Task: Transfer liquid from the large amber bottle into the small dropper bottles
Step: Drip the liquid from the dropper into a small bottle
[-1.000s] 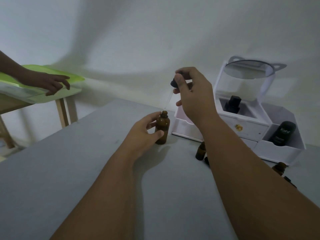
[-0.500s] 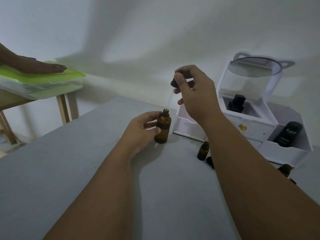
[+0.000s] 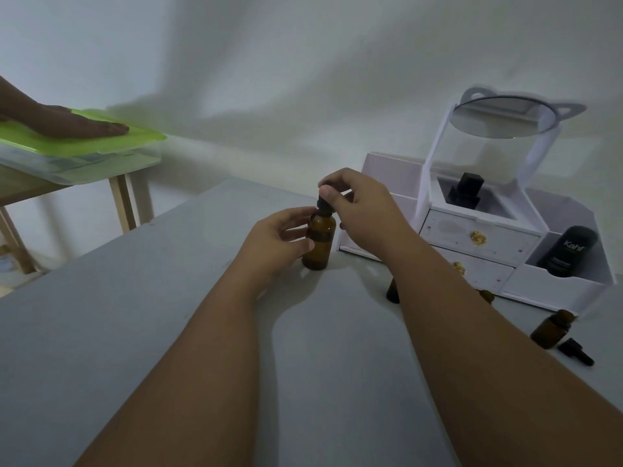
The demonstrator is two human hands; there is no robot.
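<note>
The large amber bottle (image 3: 318,242) stands upright on the grey table (image 3: 101,332). My left hand (image 3: 274,242) holds its body from the left. My right hand (image 3: 362,212) pinches the black dropper bulb (image 3: 324,205), which sits down on the bottle's neck, its glass tube hidden inside. A small amber dropper bottle (image 3: 553,328) stands open at the right, with a loose black dropper cap (image 3: 574,350) lying beside it. Another small bottle (image 3: 392,291) shows partly behind my right forearm.
A white organiser (image 3: 472,230) with drawers and a round mirror (image 3: 502,116) stands at the back right, holding two black containers. At the far left another person's hand (image 3: 77,124) lies flat on a green-lidded box (image 3: 111,143) on a wooden stand.
My right hand has come down, lowering the dropper from above the bottle into its neck. The other person's hand has settled flat on the green lid.
</note>
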